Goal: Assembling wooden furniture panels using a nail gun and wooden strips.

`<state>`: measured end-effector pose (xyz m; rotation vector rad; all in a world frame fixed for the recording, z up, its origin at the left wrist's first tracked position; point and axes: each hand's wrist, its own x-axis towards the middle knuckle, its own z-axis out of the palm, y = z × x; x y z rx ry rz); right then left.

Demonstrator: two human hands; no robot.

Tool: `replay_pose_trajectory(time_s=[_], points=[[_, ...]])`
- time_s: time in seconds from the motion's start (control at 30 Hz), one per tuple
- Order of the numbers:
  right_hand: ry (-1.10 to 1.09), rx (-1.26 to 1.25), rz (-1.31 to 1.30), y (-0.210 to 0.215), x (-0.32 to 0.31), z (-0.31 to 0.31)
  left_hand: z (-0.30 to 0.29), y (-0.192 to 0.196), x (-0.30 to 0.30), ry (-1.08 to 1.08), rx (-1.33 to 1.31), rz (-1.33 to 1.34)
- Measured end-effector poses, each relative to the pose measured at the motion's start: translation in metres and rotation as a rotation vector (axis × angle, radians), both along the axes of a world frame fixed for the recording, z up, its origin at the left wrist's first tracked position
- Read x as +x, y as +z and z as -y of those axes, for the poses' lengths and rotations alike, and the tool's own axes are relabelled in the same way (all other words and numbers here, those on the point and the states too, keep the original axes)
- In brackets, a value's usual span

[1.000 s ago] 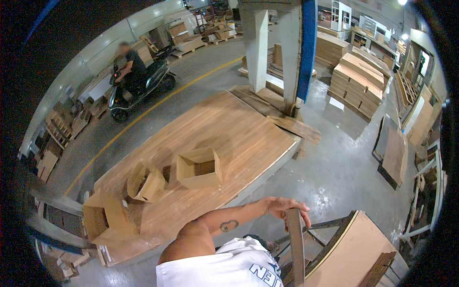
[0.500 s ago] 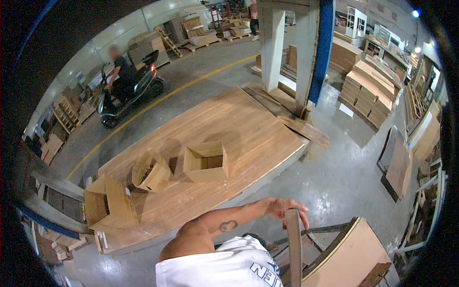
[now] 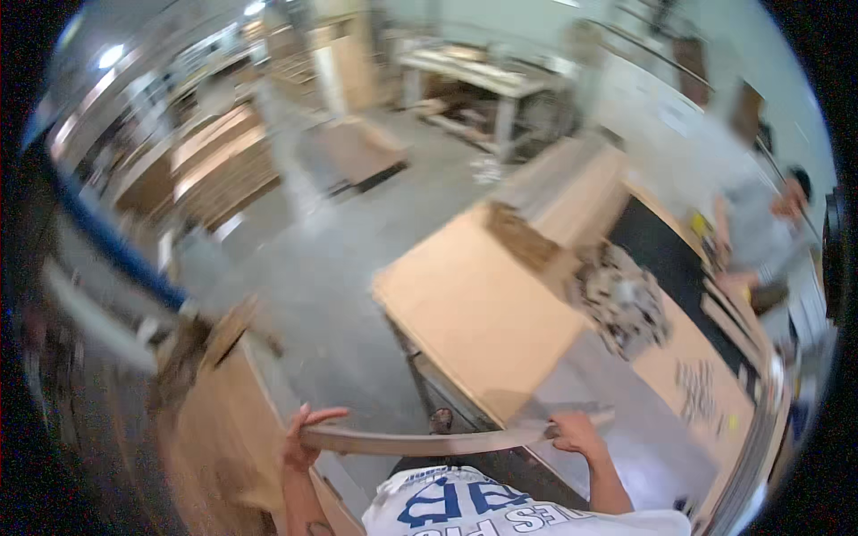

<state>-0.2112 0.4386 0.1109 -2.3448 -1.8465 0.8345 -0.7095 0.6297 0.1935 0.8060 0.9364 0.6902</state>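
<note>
A long, narrow brown strip of board (image 3: pixel 429 443) lies level across the front of my body. My left hand (image 3: pixel 304 439) holds its left end, some fingers stretched out past the edge. Near the other end, my right hand (image 3: pixel 576 434) is closed around the strip, and a short piece juts out beyond the fist. Close to my right hand is a workbench with a pale wooden panel (image 3: pixel 483 313) and a grey sheet (image 3: pixel 626 420) on top.
On the bench are a heap of small pieces (image 3: pixel 621 299), a black panel (image 3: pixel 661 250) and several small thin parts (image 3: pixel 702 393). A co-worker (image 3: pixel 760 223) stands at its far side. A wooden tabletop (image 3: pixel 219 438) lies at left. Stacked boards (image 3: pixel 228 165) stand farther back.
My view has swung right, from the tabletop with cardboard boxes to the workbench. The strip, upright at my left hand before, now lies level between both hands.
</note>
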Motion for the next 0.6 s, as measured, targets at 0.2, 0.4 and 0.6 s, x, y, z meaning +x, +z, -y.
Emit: replay_pose_trajectory(time_s=[0.2,0.4,0.6], points=[[-0.271,0.04,-0.015,0.001,-0.013,0.13,-0.066,0.004,0.126,-0.416,-0.009,0.043],[-0.695,0.052,0.001,0.007,-0.1,0.179,-0.098,-0.013,0.253,-0.949,-0.073,-0.079],[-1.249,-0.039,-0.046,-0.001,-0.202,0.173,-0.094,-0.052,0.398,-1.267,-0.313,-0.094]])
